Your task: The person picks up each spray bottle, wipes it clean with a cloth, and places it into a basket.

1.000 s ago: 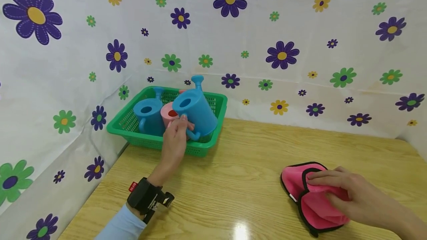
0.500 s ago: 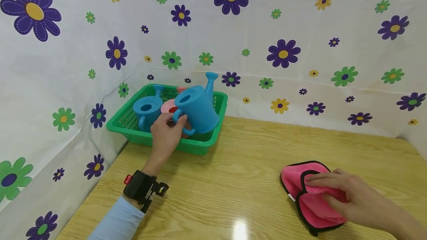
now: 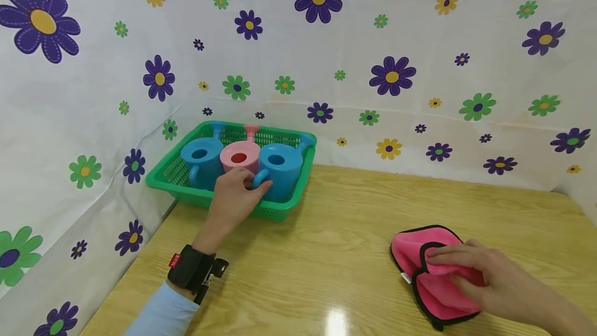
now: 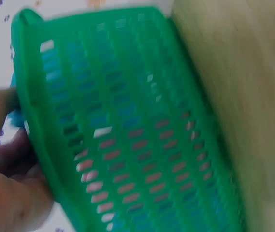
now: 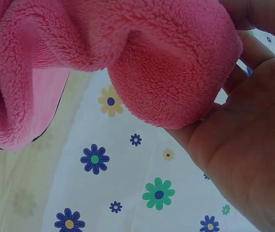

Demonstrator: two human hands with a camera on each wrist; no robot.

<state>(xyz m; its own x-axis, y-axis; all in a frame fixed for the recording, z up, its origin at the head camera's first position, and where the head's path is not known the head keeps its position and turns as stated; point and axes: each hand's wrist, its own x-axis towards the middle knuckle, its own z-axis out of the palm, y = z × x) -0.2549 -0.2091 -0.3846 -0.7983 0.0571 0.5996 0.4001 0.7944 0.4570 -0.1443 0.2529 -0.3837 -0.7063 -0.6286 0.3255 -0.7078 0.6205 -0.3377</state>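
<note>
My left hand is at the handle of the right-hand blue watering can, thumb and fingers holding it. That can stands upright inside the green basket, beside a pink watering can and a second blue watering can. Seen from the left wrist, the basket wall hides most of the cans, and the left fingers are by the rim. My right hand pinches a fold of a fuzzy pink cloth with black edging. The right wrist view shows the cloth bunched against the fingers.
The wooden table stretches between basket and cloth. Behind it hangs a white covering printed with flowers, close behind the basket. A black strap-on device sits on my left wrist.
The right-hand blue watering can, tilted and raised before, has come down upright into the basket with the left hand on its handle. The right hand and pink cloth have hardly moved.
</note>
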